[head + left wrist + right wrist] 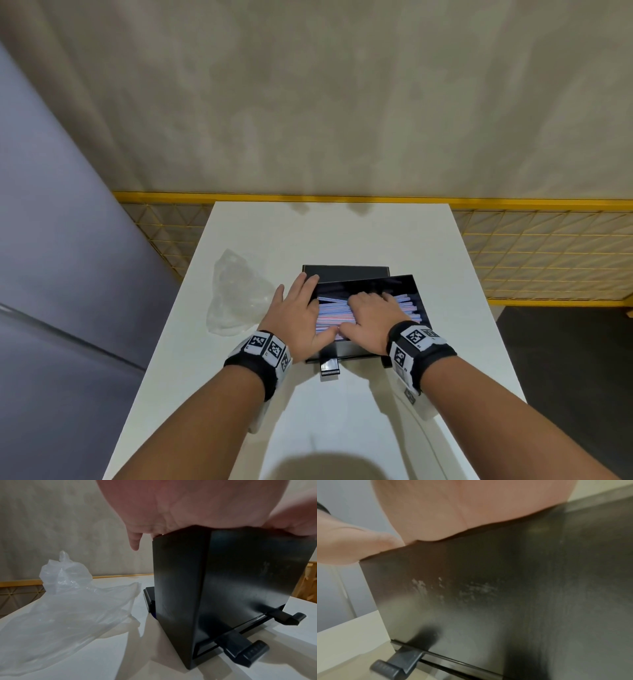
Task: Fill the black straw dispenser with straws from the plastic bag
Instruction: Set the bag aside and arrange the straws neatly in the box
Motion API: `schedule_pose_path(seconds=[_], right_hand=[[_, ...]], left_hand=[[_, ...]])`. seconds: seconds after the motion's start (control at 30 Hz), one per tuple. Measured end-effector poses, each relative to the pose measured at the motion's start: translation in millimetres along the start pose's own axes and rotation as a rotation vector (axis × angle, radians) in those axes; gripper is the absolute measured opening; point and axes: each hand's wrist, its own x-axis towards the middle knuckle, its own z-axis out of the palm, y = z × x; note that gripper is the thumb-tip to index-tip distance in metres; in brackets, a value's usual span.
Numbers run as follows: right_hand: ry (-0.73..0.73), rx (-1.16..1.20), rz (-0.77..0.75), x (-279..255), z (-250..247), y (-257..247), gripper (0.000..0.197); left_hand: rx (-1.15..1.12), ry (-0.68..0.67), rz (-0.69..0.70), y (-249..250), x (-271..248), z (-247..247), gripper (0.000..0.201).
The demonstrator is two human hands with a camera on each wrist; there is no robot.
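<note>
Both hands, left hand [297,318] and right hand [373,317], grip flat, press pastel straws [334,313] into the black box dispenser [346,351]; levelling comes next.

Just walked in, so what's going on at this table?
A person is loading straws into a black dispenser on a white table. The right hand presses down on the straws inside the open top, while the left hand rests flat on the dispenser's left edge. The plastic bag lies crumpled beside it, apparently emptied.

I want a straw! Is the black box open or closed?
Open. The black box has its lid off behind it, and straws show inside under both hands.
</note>
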Motion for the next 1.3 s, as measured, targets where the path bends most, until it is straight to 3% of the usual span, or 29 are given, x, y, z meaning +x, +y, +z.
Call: schedule_pose_path(seconds=[0.17, 0.37, 0.53, 0.6, 0.63, 0.7, 0.83, 0.93, 1.3], right_hand=[[-0.072, 0.003, 0.035, 4, -4, -4, 0.074], [-0.153, -0.005, 0.130, 10, -10, -16, 0.055], [-0.142, -0.009, 0.145, 13, -7, -16, 0.058], [-0.138, -0.010, 0.141, 13, -5, -16, 0.065], [-0.129, -0.010, 0.138, 12, -4, -15, 0.068], [-0.107, -0.013, 0.126, 11, -3, -13, 0.072], [-0.096, -0.020, 0.096, 9, -2, -12, 0.072], [-0.083, -0.017, 0.086, 7, -2, -11, 0.072], [-0.048, 0.016, 0.035, 5, 1, -8, 0.070]], left_hand=[[0.003, -0.034, -0.018, 0, 0, 0, 0.077], [0.010, -0.065, 0.015, -2, 2, -3, 0.075], [-0.160, 0.137, 0.043, -9, 13, -19, 0.052], [-0.194, 0.170, 0.015, -10, 20, -29, 0.040], [-0.192, 0.167, 0.012, -10, 23, -33, 0.043], [-0.142, 0.132, 0.007, -11, 30, -39, 0.048], [0.001, 0.052, -0.010, -14, 40, -41, 0.031], [0.099, -0.021, 0.003, -13, 44, -38, 0.032], [0.440, -0.084, 0.056, 4, 57, -49, 0.014]])
